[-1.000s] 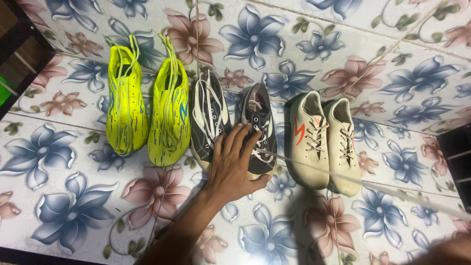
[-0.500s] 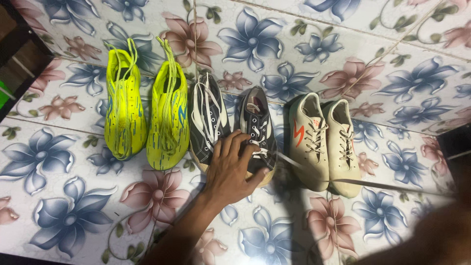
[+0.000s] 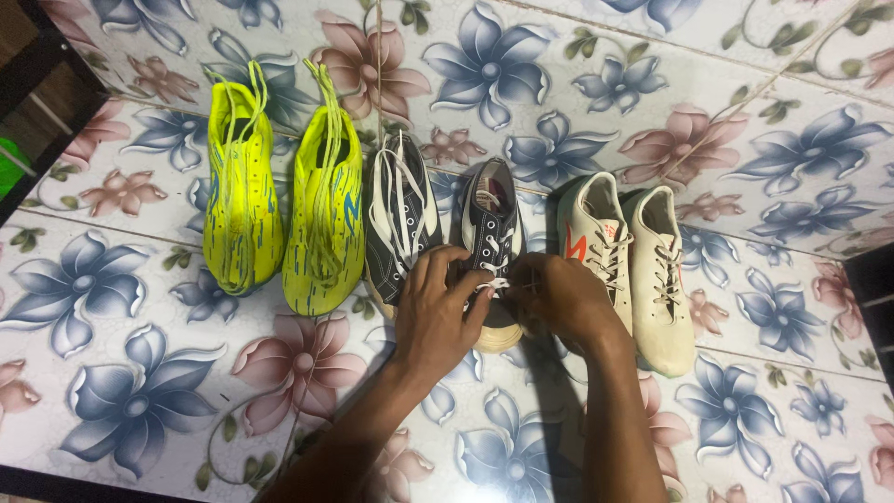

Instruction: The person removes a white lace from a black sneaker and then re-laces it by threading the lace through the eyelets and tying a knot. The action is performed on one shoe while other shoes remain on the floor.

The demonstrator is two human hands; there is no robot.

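Three pairs of shoes stand in a row on a flower-patterned tiled floor. In the middle is a dark pair with white laces: the left dark shoe (image 3: 398,221) and the right dark shoe (image 3: 491,233). My left hand (image 3: 436,312) rests on the toe of the right dark shoe, fingers curled at its white lace (image 3: 494,282). My right hand (image 3: 557,296) has closed in from the right and pinches the same lace over the shoe's front. Both hands meet above that shoe and hide its toe.
A neon yellow pair (image 3: 279,191) stands to the left, laces trailing upward. A cream pair with orange marks (image 3: 638,265) stands close to the right, touching my right hand. Dark furniture edges sit at far left (image 3: 37,93) and far right (image 3: 875,298).
My right hand came in from the lower right, drawing the long white lace back, and now grips it at the dark shoe. My left hand curled from flat to fingers bent on the lace.
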